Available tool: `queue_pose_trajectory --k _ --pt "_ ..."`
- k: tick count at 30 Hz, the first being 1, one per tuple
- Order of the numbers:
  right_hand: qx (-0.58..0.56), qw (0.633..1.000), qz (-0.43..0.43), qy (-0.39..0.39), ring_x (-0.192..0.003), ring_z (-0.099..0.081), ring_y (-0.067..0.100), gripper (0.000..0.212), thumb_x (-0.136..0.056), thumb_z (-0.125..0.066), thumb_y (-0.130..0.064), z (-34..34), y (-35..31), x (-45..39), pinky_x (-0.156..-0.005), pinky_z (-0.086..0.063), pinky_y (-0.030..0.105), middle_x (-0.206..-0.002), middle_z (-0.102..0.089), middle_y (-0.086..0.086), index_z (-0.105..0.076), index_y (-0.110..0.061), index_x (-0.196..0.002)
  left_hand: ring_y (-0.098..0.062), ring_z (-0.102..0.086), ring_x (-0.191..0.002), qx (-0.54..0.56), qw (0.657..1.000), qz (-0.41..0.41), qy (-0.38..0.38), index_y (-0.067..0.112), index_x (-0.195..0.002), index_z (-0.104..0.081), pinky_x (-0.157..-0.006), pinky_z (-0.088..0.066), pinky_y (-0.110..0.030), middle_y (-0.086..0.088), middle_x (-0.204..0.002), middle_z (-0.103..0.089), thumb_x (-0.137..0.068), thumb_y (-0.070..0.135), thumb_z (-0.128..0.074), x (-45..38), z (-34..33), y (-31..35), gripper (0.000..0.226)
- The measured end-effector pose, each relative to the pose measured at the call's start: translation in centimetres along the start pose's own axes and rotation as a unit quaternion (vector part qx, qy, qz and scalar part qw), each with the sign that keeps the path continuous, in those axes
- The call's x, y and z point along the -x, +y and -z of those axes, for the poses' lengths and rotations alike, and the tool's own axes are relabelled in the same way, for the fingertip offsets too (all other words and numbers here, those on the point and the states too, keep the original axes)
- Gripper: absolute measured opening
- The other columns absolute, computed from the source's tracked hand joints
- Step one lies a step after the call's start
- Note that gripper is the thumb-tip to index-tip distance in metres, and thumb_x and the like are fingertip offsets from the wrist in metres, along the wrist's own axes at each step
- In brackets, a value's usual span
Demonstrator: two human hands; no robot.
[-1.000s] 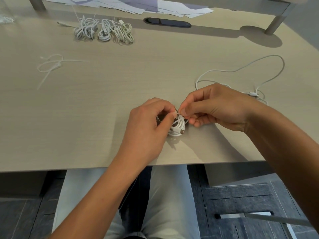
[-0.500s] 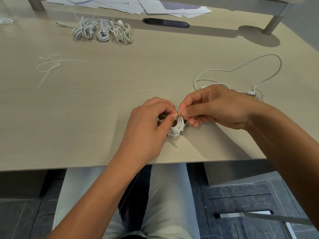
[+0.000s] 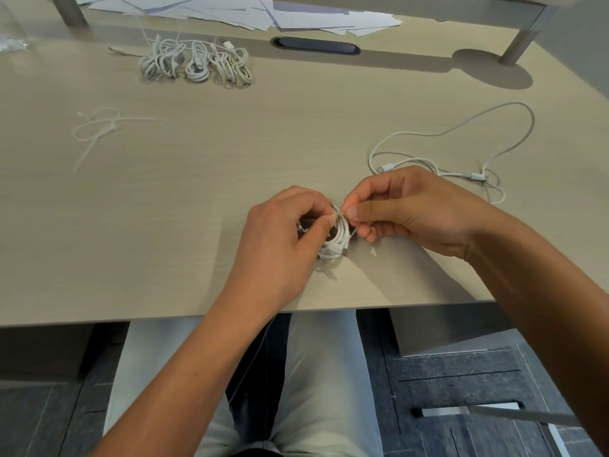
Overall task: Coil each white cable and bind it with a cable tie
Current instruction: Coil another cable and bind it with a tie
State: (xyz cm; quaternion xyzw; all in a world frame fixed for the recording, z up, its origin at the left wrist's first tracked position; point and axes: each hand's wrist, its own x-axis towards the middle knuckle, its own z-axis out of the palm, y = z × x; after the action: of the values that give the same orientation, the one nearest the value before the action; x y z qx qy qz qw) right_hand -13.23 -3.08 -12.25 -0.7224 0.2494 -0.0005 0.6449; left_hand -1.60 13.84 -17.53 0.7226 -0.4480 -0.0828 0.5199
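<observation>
Near the desk front edge, the left hand grips a coiled white cable, fingers curled round it. Touching it, the right hand pinches a thin cable tie at the coil's top. Best keep the loops squeezed while drawing the tie snug. Beyond the coil lies a loose cable; farther still, bound bundles.

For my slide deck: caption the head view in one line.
Both hands, left and right, bind a coiled white cable with a cable tie at the desk's near edge.
</observation>
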Motion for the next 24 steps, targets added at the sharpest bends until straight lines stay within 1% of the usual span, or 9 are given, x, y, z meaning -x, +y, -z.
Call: queue_pose_trajectory --k 7,13,19,24 --pt "0.012 1.0 -0.006 -0.007 -0.066 -0.063 0.015 0.01 -0.091 -0.071 0.001 -0.01 -0.22 -0.03 -0.066 -0.058 0.023 -0.075 -0.07 0.013 -0.074 0.004 -0.1 -0.005 -0.067 -0.093 -0.001 1.0 0.002 0.005 0.014 -0.087 -0.077 -0.082 -0.047 -0.012 0.011 -0.097 -0.074 -0.091 0.007 -0.072 0.02 -0.06 0.01 0.009" --pt "0.02 1.0 -0.012 -0.011 -0.066 -0.062 0.017 0.01 -0.091 -0.071 -0.001 -0.05 -0.3 -0.1 -0.067 -0.058 0.024 -0.075 -0.068 0.015 -0.074 0.003 -0.099 -0.004 -0.067 -0.094 -0.002 1.0 0.003 0.002 0.014 -0.088 -0.077 -0.081 -0.044 -0.009 0.011 -0.098 -0.073 -0.091 0.007 -0.071 0.03 -0.02 0.12 0.01" --pt "0.024 1.0 -0.017 -0.008 -0.067 -0.061 0.019 0.008 -0.091 -0.071 0.0 0.07 -0.35 -0.21 -0.067 -0.057 0.026 -0.077 -0.067 0.017 -0.075 0.003 -0.098 -0.005 -0.067 -0.094 -0.003 1.0 0.0 0.006 0.013 -0.088 -0.077 -0.083 -0.047 -0.013 0.01 -0.098 -0.074 -0.091 0.007 -0.071 0.04 -0.1 -0.04 0.009" --pt "0.026 0.999 -0.018 -0.012 -0.067 -0.06 0.02 0.008 -0.091 -0.07 0.001 0.01 -0.39 -0.16 -0.068 -0.057 0.026 -0.078 -0.067 0.019 -0.075 0.004 -0.097 -0.005 -0.067 -0.092 -0.001 1.0 -0.001 0.006 0.014 -0.088 -0.077 -0.082 -0.047 -0.014 0.01 -0.097 -0.074 -0.09 0.008 -0.071 0.05 -0.11 -0.04 0.009"
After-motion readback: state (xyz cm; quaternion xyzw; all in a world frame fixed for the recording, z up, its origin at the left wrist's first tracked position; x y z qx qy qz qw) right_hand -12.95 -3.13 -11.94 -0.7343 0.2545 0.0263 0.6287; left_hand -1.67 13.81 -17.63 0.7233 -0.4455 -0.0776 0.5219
